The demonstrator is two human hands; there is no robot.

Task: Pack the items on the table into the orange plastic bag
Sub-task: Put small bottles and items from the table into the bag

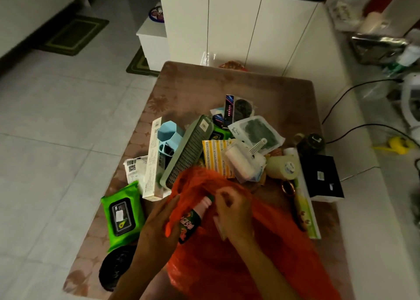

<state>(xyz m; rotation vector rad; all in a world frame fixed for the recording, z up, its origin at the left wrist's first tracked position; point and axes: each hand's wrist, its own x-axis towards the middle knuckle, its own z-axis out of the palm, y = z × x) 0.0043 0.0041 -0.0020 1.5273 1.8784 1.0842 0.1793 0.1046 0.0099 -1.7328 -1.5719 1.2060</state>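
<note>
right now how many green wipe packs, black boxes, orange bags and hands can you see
green wipe packs: 2, one at the table's near left, one partly hidden under the grey perforated tray
black box: 1
orange plastic bag: 1
hands: 2, left hand, right hand
total: 6

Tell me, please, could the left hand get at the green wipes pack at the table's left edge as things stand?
Probably yes, once freed: the green wipes pack lies uncovered just left of the left hand, nothing between, but that hand grips the orange bag.
</note>
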